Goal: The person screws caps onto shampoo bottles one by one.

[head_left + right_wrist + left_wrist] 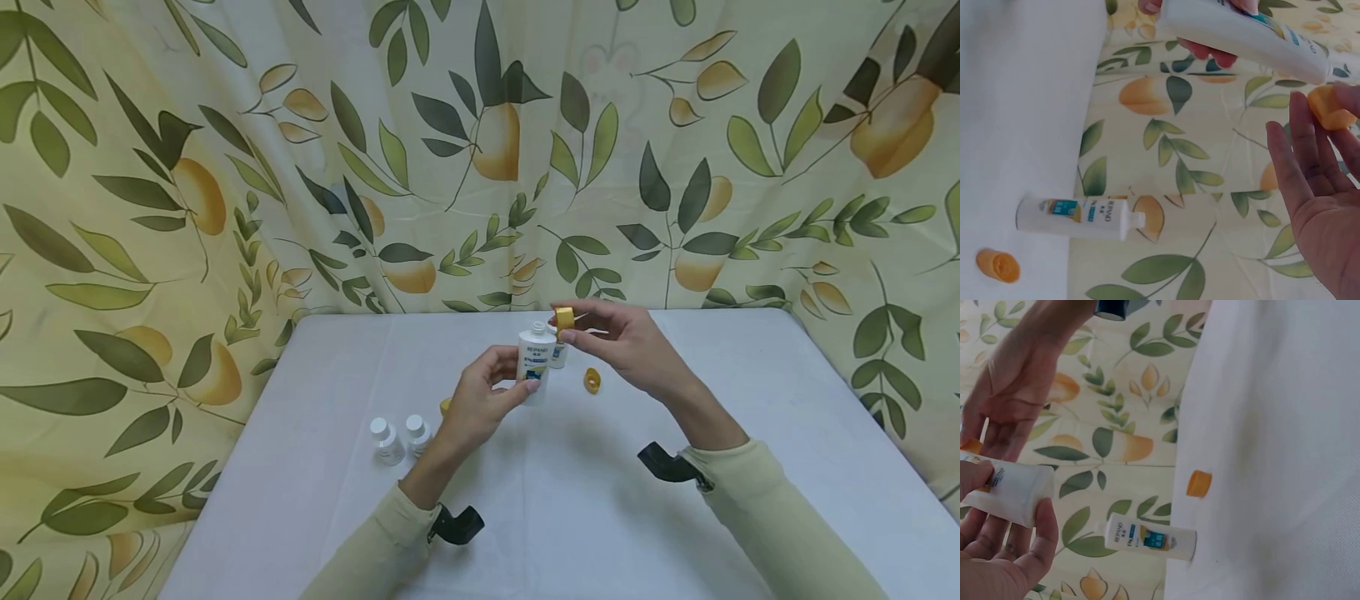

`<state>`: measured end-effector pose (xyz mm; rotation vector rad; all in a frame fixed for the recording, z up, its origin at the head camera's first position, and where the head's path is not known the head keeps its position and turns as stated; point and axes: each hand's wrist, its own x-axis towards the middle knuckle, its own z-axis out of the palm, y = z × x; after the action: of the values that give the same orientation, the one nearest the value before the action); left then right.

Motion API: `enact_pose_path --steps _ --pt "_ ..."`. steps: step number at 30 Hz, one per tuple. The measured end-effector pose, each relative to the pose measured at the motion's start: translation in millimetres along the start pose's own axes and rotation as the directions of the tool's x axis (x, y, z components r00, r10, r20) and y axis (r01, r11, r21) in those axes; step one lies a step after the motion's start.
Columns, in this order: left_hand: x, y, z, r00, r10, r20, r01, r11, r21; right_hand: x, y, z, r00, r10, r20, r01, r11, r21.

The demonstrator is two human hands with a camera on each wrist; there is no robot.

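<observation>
My left hand (486, 392) grips a white bottle (535, 354) with a printed label, held upright above the table; its threaded neck is bare. Beside that neck, my right hand (626, 337) pinches an orange-yellow cap (564, 318) between thumb and fingers, apart from the bottle in the right wrist view. Behind the held bottle, partly hidden in the head view, a second labelled white bottle (1075, 217) stands uncapped on the table. Near it lies another orange cap (592, 381), its hollow side showing in the right wrist view.
Two small white-capped bottles, one at the left (387, 442) and one beside it (417, 434), stand left of my left forearm. A yellow piece (446, 407) peeks out behind the left hand. The white table (600, 517) ends at a leaf-and-fruit patterned curtain (465, 167).
</observation>
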<state>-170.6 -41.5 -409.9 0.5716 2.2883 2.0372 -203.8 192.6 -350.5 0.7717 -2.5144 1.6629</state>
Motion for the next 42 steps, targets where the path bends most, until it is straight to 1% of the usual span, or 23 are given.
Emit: enact_pose_path --steps 6,11,15,20,27,33,35,39,42 --pt "-0.1 -0.6 2.5 1.0 -0.006 0.009 0.006 1.0 -0.004 3.0 -8 -3 1.0 0.003 -0.004 -0.003 0.999 -0.053" --pt "0.2 -1.2 4.8 1.0 0.0 0.008 0.0 1.0 -0.008 5.3 -12 -3 0.999 -0.038 0.019 0.039 0.999 -0.036" --pt "0.5 -2.7 5.9 1.0 0.006 0.001 -0.006 1.0 -0.001 6.8 -15 -3 0.997 -0.061 0.036 0.063 0.996 -0.059" --pt "0.5 -2.6 6.3 1.0 0.013 -0.008 -0.013 1.0 0.004 8.1 -17 -2 0.998 -0.055 0.036 0.059 0.994 -0.095" --pt "0.8 -0.3 6.3 0.999 0.05 -0.013 -0.05 0.999 0.0 8.5 -20 -1 0.998 -0.034 0.049 0.039 0.993 -0.112" --pt "0.9 0.7 4.9 0.996 0.086 -0.029 -0.085 0.995 0.049 8.6 -20 0 0.997 -0.054 0.048 0.06 0.99 -0.125" --pt "1.0 0.7 4.6 0.996 0.088 -0.03 -0.086 0.994 0.061 9.0 -20 1 0.998 -0.057 0.042 0.062 0.99 -0.131" --pt "1.6 0.2 4.1 0.997 0.077 -0.026 -0.076 0.996 0.052 10.2 -20 3 0.998 -0.061 0.032 0.065 0.987 -0.146" --pt "2.3 0.3 3.3 0.997 0.077 -0.03 -0.076 0.996 0.046 10.6 -18 1 0.996 -0.07 0.046 0.077 0.985 -0.153"
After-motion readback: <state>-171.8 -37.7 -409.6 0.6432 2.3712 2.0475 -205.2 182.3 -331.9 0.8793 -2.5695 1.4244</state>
